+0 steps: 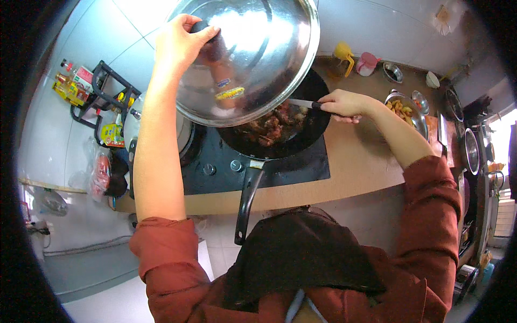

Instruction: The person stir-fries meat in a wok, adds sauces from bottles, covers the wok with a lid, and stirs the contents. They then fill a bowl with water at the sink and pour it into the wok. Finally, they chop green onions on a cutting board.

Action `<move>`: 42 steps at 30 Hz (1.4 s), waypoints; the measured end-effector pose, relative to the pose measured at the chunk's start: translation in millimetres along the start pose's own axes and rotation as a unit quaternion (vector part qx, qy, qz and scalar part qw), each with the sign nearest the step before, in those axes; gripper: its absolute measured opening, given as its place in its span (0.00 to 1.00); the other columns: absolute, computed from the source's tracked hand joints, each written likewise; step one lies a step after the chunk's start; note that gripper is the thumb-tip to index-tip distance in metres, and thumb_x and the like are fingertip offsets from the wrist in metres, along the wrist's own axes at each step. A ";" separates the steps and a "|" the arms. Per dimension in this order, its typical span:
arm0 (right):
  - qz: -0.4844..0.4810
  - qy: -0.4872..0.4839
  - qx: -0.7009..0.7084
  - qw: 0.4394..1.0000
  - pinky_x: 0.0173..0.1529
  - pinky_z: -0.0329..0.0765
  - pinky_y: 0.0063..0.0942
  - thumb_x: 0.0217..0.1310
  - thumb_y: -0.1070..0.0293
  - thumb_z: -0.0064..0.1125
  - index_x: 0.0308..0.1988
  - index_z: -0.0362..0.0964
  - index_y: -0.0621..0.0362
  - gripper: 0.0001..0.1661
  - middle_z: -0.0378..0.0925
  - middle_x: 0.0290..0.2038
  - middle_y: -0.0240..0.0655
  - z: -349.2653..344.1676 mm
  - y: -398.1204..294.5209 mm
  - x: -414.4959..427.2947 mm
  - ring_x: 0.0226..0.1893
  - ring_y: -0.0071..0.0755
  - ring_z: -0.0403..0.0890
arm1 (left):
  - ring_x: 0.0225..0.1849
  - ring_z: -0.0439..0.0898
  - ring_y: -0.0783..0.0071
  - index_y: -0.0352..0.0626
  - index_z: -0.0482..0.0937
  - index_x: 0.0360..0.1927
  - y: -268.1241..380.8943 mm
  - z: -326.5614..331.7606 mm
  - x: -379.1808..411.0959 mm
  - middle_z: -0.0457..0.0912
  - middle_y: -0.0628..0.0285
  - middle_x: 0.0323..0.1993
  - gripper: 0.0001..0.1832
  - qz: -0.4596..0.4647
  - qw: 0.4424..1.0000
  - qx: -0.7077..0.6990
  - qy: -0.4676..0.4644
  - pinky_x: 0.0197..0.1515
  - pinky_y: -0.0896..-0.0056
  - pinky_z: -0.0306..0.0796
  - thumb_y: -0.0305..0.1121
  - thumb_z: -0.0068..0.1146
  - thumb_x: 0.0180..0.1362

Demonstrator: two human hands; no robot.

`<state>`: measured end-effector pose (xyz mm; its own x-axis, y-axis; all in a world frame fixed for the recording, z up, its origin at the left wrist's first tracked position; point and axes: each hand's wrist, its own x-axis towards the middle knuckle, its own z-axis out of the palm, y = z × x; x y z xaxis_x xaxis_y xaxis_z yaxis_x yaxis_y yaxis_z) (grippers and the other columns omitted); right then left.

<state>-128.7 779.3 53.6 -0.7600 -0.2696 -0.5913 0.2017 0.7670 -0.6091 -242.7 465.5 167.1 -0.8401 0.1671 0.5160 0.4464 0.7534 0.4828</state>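
Note:
My left hand (180,42) grips the dark knob of a large shiny metal lid (250,52), raised and tilted over the back left of a black wok (315,133). Browned chunks of food, apparently meat (270,127), lie in the wok, partly hidden by the lid. From the right, my right hand (343,104) holds the black handle of a metal cooking utensil (301,103). Its shaft reaches into the wok, and its head is hidden. The wok's long black handle (248,202) points towards my body over the counter's front edge.
Left of the wok, a pot with a glass lid (135,121) stands beside a black rack (117,84) of bottles and packets. On the right are a metal bowl of yellowish food pieces (404,111), a cleaver (442,129) on a board, a pink jug (366,64) and small bowls.

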 end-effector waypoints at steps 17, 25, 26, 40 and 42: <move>-0.079 0.346 -0.320 0.878 0.36 0.69 0.40 0.54 0.67 0.52 0.49 0.68 0.49 0.20 0.70 0.30 0.44 57.0 -16.4 -190.2 0.32 0.51 0.73 | 0.33 0.79 0.71 0.38 0.78 0.37 35.3 26.0 -4.1 0.81 0.58 0.31 0.24 0.081 0.995 -0.029 -0.052 0.38 0.72 0.71 0.46 0.66 0.42; -0.009 0.226 -0.394 0.891 0.31 0.75 0.40 0.54 0.68 0.49 0.50 0.64 0.43 0.21 0.71 0.30 0.42 92.4 -29.1 -194.3 0.28 0.47 0.77 | 0.30 0.80 0.62 0.29 0.76 0.34 60.2 25.0 -9.9 0.79 0.47 0.26 0.23 0.032 0.998 -0.045 -0.021 0.36 0.67 0.72 0.39 0.65 0.39; 0.004 0.236 -0.418 0.877 0.31 0.75 0.40 0.54 0.69 0.47 0.52 0.63 0.44 0.22 0.71 0.31 0.44 104.3 -19.8 -176.3 0.28 0.47 0.78 | 0.30 0.79 0.65 0.32 0.77 0.34 57.7 29.1 -2.2 0.80 0.51 0.27 0.23 0.072 0.996 -0.050 -0.021 0.36 0.69 0.71 0.41 0.65 0.40; -0.097 0.252 -0.291 0.918 0.34 0.71 0.43 0.51 0.66 0.53 0.50 0.69 0.44 0.22 0.71 0.26 0.45 77.0 -22.1 -171.6 0.28 0.51 0.75 | 0.31 0.79 0.65 0.30 0.76 0.34 41.5 -7.2 -1.7 0.80 0.50 0.28 0.23 -0.007 0.999 -0.038 -0.015 0.35 0.68 0.71 0.39 0.66 0.38; -0.114 0.199 -0.243 0.943 0.36 0.72 0.44 0.51 0.67 0.52 0.51 0.68 0.45 0.24 0.74 0.29 0.49 86.8 -20.0 -158.9 0.32 0.51 0.77 | 0.30 0.79 0.67 0.31 0.76 0.33 43.7 -7.4 0.3 0.80 0.51 0.27 0.22 -0.004 0.998 -0.053 -0.013 0.34 0.68 0.71 0.38 0.67 0.38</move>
<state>41.6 756.3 113.9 -0.9405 -0.2936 -0.1708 -0.2278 0.9181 -0.3243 -221.1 493.8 193.6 -0.8514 0.1787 0.4931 0.4679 0.6835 0.5602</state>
